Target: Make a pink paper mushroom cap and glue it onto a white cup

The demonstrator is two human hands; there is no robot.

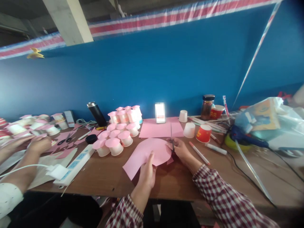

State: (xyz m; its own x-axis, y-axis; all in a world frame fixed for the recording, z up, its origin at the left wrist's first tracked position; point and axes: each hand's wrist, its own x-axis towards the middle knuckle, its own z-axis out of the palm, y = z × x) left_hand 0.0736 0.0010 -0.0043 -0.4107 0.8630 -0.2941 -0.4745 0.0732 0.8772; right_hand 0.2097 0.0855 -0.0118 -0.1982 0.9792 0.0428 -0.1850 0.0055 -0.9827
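My left hand [148, 172] grips a sheet of pink paper [148, 150], thumb on top and fingers beneath. The sheet's upper right edge is cut into a curve, while its lower left end has straight edges. At that curved edge, my right hand [180, 150] is closed on a pair of scissors [172, 136], whose blades point up and away from me. A small pink offcut [170, 161] hangs or lies below the cut edge. Behind the sheet lies more pink paper [152, 128] on the table.
Several white cups with pink paper tops [114, 145] stand left of my sheet. A power strip [76, 164] lies nearer the left. White cups, a red cup [203, 133], markers [216, 148] and a glue gun [247, 137] are rightward. A co-worker's hands [39, 144] work at far left.
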